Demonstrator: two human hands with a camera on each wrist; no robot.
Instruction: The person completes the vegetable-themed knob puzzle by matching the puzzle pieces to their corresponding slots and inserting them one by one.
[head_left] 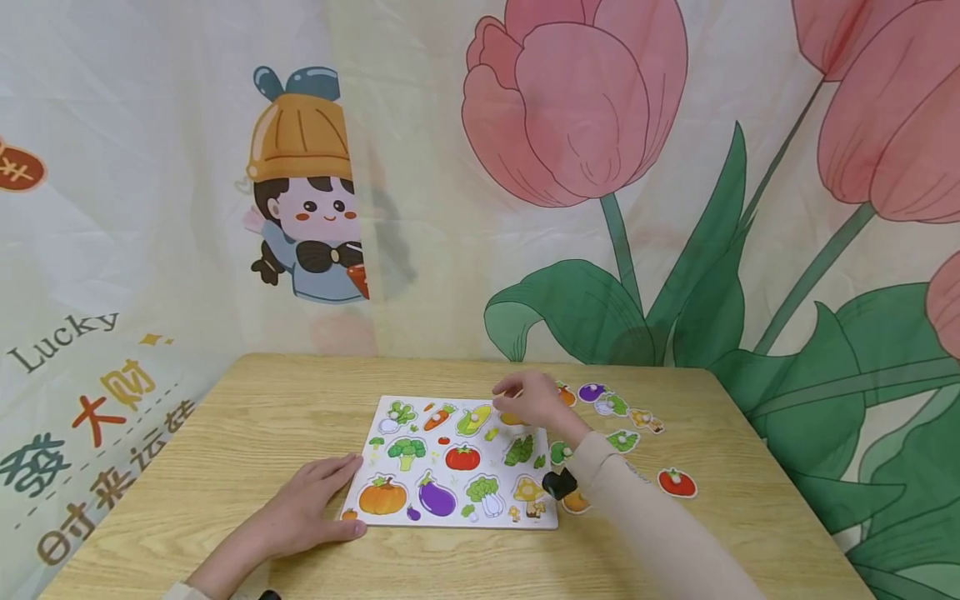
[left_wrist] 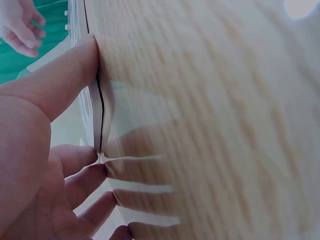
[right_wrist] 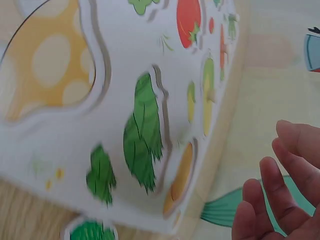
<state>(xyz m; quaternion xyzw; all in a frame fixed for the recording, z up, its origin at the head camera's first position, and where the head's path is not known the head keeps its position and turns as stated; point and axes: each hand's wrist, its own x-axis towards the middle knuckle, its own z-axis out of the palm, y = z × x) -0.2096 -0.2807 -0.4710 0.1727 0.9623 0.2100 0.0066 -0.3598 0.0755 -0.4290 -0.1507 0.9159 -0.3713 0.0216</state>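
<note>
A white vegetable puzzle board (head_left: 480,454) lies on the table. Knobs show on the radish (head_left: 397,417), carrot (head_left: 438,417) and corn (head_left: 474,420) pieces in its far row. My left hand (head_left: 303,508) touches the board's left side, its thumb at the near left corner and its fingers spread along the edge. Over the far right corner hovers my right hand (head_left: 534,400), with nothing between its loosely bent fingers. Below that hand is an orange shape (right_wrist: 180,177), partly covered in the head view. The green leafy shape (right_wrist: 142,132) lies nearby on the board.
Loose pieces lie right of the board: a tomato (head_left: 677,482), an eggplant (head_left: 592,392), a bok choy (head_left: 611,405), a mushroom (head_left: 647,420), a green leafy piece (head_left: 623,441) and others, some behind the right forearm. A printed cloth (head_left: 420,167) hangs behind the table (head_left: 247,433).
</note>
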